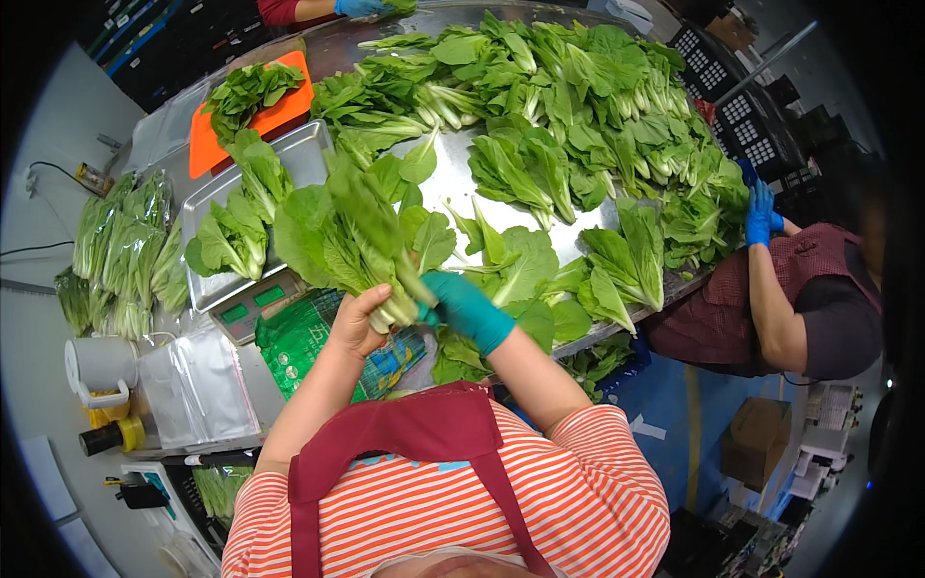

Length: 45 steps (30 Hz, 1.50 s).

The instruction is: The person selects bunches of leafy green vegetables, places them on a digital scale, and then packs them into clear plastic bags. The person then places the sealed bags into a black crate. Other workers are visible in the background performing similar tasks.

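My bare left hand point(363, 318) is closed around the white stems of a leafy green vegetable point(329, 231). My right hand point(466, 307), in a teal glove, grips a blurred leaf stalk point(412, 278) against that bunch. Loose leaves point(531, 264) lie on the metal table just beyond my right hand. Left of the bunch, a metal tray point(199, 209) on a scale point(246, 311) carries several heads of greens point(235, 238). A large pile of the same greens point(578, 94) covers the far and right parts of the table.
An orange tray point(289, 108) with greens stands behind the metal tray. Bagged greens point(134, 246), a grey-white jug point(105, 368) and clear plastic bags point(199, 390) lie at left. A green printed sack point(296, 347) is near my left forearm. A gloved co-worker point(759, 289) stands at right, another person point(289, 11) opposite.
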Available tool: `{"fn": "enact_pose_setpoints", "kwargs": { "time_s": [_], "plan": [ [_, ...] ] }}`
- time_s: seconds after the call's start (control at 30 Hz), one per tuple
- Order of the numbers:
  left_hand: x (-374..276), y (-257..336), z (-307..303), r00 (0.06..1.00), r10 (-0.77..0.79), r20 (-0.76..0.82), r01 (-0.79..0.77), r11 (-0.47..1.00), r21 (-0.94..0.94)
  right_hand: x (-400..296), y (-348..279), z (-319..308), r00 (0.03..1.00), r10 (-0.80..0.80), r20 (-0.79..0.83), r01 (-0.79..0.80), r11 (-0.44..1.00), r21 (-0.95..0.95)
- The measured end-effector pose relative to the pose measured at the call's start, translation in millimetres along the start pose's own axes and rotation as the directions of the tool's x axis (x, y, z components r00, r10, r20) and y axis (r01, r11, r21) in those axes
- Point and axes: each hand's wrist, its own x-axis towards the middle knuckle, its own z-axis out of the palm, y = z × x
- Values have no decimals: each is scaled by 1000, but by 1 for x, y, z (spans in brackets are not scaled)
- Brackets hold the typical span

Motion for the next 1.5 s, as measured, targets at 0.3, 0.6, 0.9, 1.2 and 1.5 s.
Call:
{"fn": "enact_pose_setpoints", "kwargs": {
  "time_s": [0.3, 0.6, 0.9, 1.2, 1.5],
  "plan": [
    [-18, 3, -8, 998, 49, -48, -50, 999, -13, 27, -40, -173, 238, -959, -151, -485, 17, -874],
    [-24, -2, -14, 1000, 11, -17, -12, 999, -33, -6, -41, -152, 804, -532, -264, -149, 250, -957],
    [-80, -29, -12, 931, -365, -21, 365, 928, 78, 45, -23, -175, 555, -750, -360, -330, 199, -923],
    [-54, 10, 5, 979, 37, 198, -41, 999, 13, 7, -32, -106, 877, -387, -285, 472, 806, 358],
    [-17, 9, 14, 991, 86, 102, -57, 964, -261, -4, 17, 1, 883, -262, 389, 88, 907, 411]
  ]
}}
